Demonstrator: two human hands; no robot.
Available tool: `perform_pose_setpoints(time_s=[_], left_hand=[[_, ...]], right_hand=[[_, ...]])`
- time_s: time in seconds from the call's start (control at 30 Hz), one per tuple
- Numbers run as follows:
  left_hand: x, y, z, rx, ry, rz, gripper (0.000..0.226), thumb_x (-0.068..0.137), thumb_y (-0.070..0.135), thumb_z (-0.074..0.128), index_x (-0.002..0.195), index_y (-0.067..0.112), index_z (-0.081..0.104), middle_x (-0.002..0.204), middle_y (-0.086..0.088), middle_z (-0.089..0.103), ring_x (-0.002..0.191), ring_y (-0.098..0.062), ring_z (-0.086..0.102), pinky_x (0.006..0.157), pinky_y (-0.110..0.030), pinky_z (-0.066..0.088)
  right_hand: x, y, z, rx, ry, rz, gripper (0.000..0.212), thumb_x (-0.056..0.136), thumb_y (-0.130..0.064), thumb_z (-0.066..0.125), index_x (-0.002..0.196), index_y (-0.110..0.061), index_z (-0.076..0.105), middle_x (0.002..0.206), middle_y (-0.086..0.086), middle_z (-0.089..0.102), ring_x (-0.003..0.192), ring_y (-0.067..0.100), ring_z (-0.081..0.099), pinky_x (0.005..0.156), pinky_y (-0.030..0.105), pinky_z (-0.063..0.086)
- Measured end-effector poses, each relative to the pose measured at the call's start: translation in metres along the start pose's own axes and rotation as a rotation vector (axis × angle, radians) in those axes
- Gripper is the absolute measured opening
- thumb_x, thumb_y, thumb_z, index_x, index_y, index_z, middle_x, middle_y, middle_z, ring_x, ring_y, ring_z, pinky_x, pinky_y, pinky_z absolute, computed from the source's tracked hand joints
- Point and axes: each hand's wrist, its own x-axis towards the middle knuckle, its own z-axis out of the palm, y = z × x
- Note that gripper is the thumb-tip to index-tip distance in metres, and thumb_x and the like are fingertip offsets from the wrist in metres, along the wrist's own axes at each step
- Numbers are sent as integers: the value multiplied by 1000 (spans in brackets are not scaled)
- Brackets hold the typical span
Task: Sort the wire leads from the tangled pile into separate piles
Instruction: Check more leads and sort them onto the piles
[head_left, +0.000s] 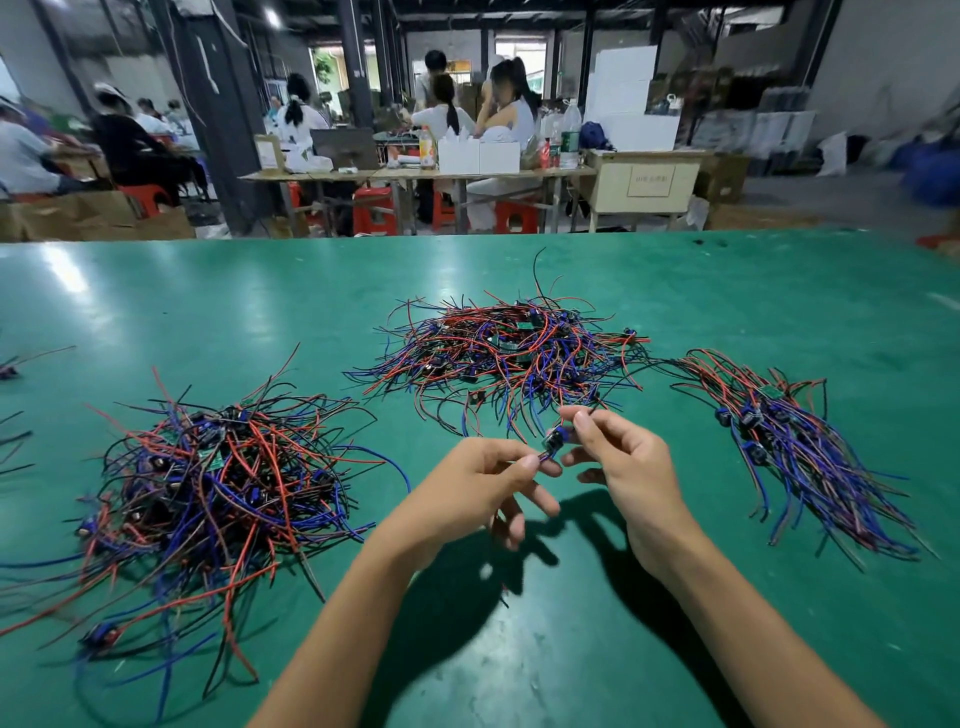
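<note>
Pinching one wire lead (554, 441) between them at table centre, the left hand (480, 480) and right hand (621, 460) grip light, floppy strands; holding its small module looks steadier than the limp wire.

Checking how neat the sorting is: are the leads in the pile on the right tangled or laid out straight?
Mostly laid straight. The right pile has its wires running side by side in one direction, unlike the middle pile, whose wires cross every way.
</note>
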Motion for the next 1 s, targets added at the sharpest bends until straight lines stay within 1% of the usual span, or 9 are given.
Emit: perform_pose_setpoints(time_s=[0.17, 0.3, 0.43, 0.53, 0.63, 0.7, 0.77, 0.87, 1.0], left_hand=[[-2, 10, -18, -323, 181, 101, 25, 105, 17, 45, 115, 8, 67, 91, -3, 73, 57, -9, 58, 59, -23, 54], [-7, 14, -56, -1055, 320, 290, 27, 102, 17, 45, 110, 14, 70, 92, 2, 73, 73, -4, 66, 76, -20, 57], [-22, 8, -84, -1589, 390, 514, 39, 98, 1, 38, 117, 18, 68, 110, -6, 71, 109, -16, 67, 105, -38, 44], [-25, -2, -98, -1975, 545, 479, 44, 102, -6, 30, 123, 8, 66, 111, -26, 66, 125, -23, 59, 95, -37, 53], [-30, -9, -102, -2229, 336, 469, 41, 95, -10, 38, 127, 0, 62, 88, -38, 65, 111, -13, 65, 84, -23, 56], [-28, -7, -98, -2228, 216, 465, 29, 91, -11, 45, 115, -10, 62, 81, -33, 66, 85, -13, 68, 65, -27, 60], [-25, -1, -92, -2025, 296, 436, 14, 96, 4, 55, 99, 1, 68, 84, -18, 70, 64, -15, 65, 57, -22, 59], [-18, 9, -79, -1608, 409, 391, 17, 84, 34, 67, 100, 27, 68, 89, 10, 70, 58, -4, 55, 51, -13, 49], [-8, 13, -52, -1246, 366, 250, 30, 78, 56, 63, 98, 34, 70, 84, 16, 65, 56, -1, 46, 50, -13, 43]], right_hand=[[3, -2, 2, 30, -39, 69, 24, 104, -31, 51, 107, -23, 73, 92, 1, 79, 65, 7, 63, 64, 25, 44], [3, 2, 3, 28, -59, 114, 21, 104, -23, 51, 106, -20, 72, 88, 5, 79, 60, 9, 61, 53, 16, 45], [3, 10, 6, -21, -83, 141, 19, 102, -15, 54, 104, -19, 72, 85, 6, 78, 56, 10, 62, 48, 15, 45], [4, 18, 7, -95, -90, 136, 19, 100, -10, 55, 104, -18, 72, 82, 5, 78, 52, 6, 61, 49, 12, 43], [4, 24, 8, -184, -101, 99, 19, 99, -9, 57, 103, -18, 72, 79, 2, 78, 54, 4, 64, 54, 10, 44], [3, 29, 9, -346, -89, 30, 16, 98, -14, 60, 101, -24, 71, 75, -6, 77, 60, 2, 66, 61, 15, 47], [3, 35, 13, -591, -41, -66, 11, 93, -24, 66, 101, -32, 69, 72, -14, 73, 68, 2, 65, 68, 25, 48], [6, 36, 27, -896, 1, -153, 24, 89, -46, 65, 113, -41, 63, 69, -16, 66, 73, 8, 62, 65, 28, 43], [21, 35, 47, -1111, -5, -195, 35, 91, -62, 55, 119, -42, 63, 89, -4, 74, 97, 26, 68, 74, 32, 46]])
